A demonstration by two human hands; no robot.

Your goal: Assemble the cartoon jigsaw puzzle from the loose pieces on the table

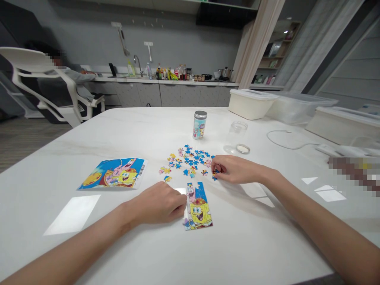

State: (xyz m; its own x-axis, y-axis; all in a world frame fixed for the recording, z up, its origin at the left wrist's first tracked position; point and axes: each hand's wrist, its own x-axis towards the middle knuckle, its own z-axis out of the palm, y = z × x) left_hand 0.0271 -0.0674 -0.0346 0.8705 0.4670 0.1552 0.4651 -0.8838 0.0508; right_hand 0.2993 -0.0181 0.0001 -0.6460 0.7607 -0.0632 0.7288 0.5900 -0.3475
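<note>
My left hand rests on the table with its fingers curled into a fist. Its thumb side lies against the left edge of a partly joined jigsaw puzzle, which shows a yellow cartoon sponge and a pink starfish. At the right side of a scattered heap of loose puzzle pieces, the bent fingers of my right hand close on a blue and dark puzzle piece; the fingers partly hide it. A printed picture card of the same characters lies flat to the left.
Behind the pieces stands a printed tin with a metal lid. A clear jar and a round lid are to its right. Storage boxes and a white cable occupy the right side. Someone sits in a white chair far left.
</note>
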